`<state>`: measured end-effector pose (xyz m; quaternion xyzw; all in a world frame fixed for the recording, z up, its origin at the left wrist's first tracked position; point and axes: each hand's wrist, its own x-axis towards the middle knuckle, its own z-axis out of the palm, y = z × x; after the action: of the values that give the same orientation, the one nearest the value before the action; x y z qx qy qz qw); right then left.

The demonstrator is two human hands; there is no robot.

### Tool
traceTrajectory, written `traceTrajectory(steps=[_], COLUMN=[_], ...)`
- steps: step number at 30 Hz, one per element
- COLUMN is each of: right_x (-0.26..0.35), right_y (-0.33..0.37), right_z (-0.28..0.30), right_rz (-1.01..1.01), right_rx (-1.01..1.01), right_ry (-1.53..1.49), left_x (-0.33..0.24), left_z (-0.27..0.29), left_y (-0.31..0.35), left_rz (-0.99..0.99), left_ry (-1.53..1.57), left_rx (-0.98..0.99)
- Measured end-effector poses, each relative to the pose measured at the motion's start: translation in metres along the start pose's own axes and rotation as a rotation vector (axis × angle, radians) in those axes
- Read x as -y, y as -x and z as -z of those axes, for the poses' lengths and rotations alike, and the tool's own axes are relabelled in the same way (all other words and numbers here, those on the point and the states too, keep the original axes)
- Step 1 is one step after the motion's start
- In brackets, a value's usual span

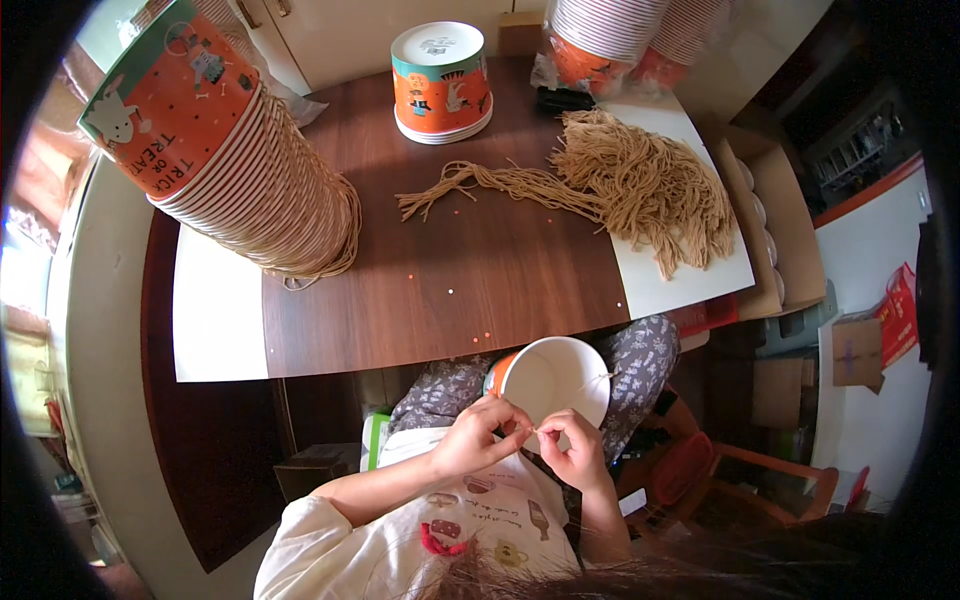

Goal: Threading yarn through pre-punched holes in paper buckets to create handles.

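Note:
An orange paper bucket (550, 385) rests between my thighs, its white inside facing up toward me. Over its near rim my left hand (485, 435) and my right hand (572, 448) meet, thumbs and forefingers pinched together. Between the fingertips shows a tiny piece of tan cord (533, 430); most of it is hidden. A short bit of cord also shows at the bucket's right rim. On the table's right, a thick bundle of tan cords (645, 185) lies with several strands trailing left.
A tall leaning stack of orange buckets with cord handles (245, 190) stands on the table's left. A short upside-down stack (441, 90) sits at the back, with more wrapped stacks (605, 35) behind right. Small specks dot the brown tabletop (400, 320). A cardboard box (790, 230) stands beyond the right edge.

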<state>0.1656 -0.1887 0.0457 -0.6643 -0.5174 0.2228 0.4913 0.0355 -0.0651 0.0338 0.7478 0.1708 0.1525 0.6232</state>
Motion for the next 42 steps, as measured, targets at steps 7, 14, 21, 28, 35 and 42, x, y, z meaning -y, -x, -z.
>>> traceTrajectory(steps=[7, 14, 21, 28, 35, 42], right_x=[0.003, 0.005, -0.001, -0.001, -0.001, 0.002], right_y=[0.0, 0.001, 0.004, 0.004, 0.006, 0.003], right_z=[0.0, 0.0, -0.002, -0.002, -0.002, -0.003], right_rz=[-0.07, -0.108, -0.065, -0.063, -0.083, 0.06], right_rx=[-0.008, -0.006, 0.012, 0.02, 0.001, -0.044], right_ry=[-0.01, -0.044, -0.01, 0.021, 0.104, 0.266], left_x=[0.002, 0.004, 0.005, 0.007, 0.008, 0.006], left_z=[0.0, 0.0, -0.003, -0.004, -0.005, -0.005], left_y=[0.002, 0.002, 0.004, 0.006, 0.006, 0.005], left_rz=[-0.055, -0.072, -0.006, 0.03, 0.03, 0.03], left_ry=[-0.016, -0.032, 0.021, 0.048, -0.003, 0.0], left_rx=[-0.041, -0.061, -0.069, -0.067, -0.098, -0.098])
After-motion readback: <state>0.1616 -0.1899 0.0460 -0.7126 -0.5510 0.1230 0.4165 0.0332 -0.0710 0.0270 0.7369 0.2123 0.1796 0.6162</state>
